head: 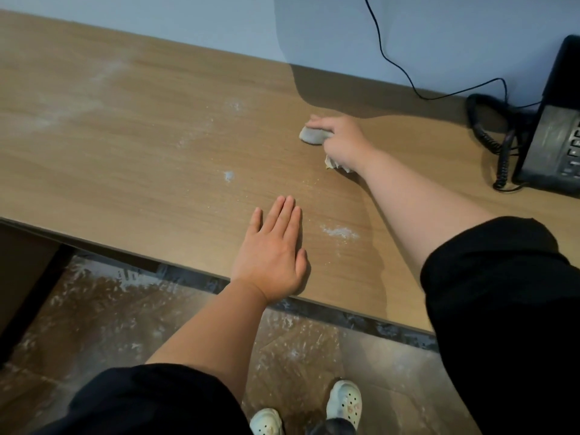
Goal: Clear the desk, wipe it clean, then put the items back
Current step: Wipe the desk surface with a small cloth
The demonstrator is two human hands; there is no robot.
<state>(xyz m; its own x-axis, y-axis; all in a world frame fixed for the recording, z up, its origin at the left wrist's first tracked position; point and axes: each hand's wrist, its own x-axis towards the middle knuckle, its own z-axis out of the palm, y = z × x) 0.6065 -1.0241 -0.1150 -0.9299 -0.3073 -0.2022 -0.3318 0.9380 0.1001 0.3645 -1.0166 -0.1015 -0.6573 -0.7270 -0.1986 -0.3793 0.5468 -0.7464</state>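
Under the right hand [340, 142], a mostly hidden cloth [312, 135]; phone [555, 146] partly cropped.

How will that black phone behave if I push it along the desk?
The phone looks rigid and flat-based, so it should slide rather than tip. Its coiled cord will probably drag and stretch. The thin cable running upward may limit how far it moves.

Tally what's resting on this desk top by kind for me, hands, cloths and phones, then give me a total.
hands: 2, the left hand and the right hand
cloth: 1
telephone: 1
total: 4
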